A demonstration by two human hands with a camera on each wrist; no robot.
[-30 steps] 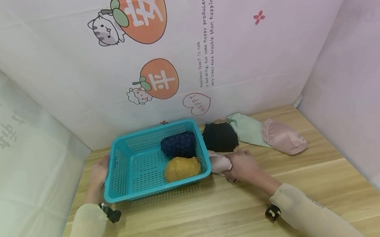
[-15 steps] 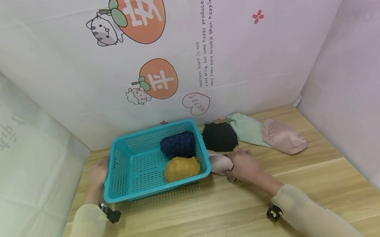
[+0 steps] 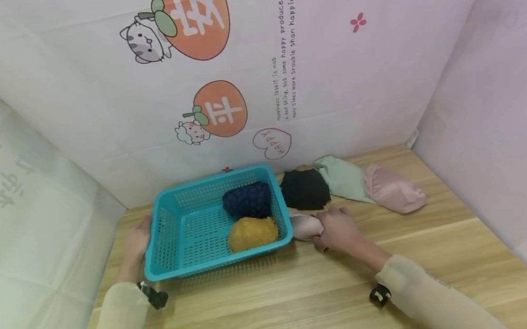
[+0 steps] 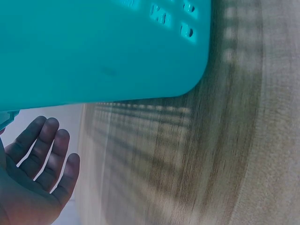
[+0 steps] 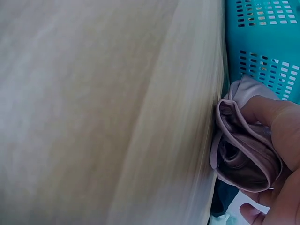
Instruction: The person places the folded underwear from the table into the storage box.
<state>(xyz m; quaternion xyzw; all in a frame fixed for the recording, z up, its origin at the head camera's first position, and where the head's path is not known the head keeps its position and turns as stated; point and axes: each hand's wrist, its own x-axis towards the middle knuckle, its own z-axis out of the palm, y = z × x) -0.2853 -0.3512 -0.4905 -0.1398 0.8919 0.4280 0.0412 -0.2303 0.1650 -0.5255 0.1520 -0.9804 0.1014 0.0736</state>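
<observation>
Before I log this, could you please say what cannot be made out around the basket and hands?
Head view: part of the left hand, hidden by the basket.
Head view: part of the mauve cloth, behind the basket.
Right wrist view: rest of the right hand, cut off by right edge.

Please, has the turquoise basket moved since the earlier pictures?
No. In the head view, the turquoise basket shows no visible shift against the printed heart on the wall behind.
</observation>
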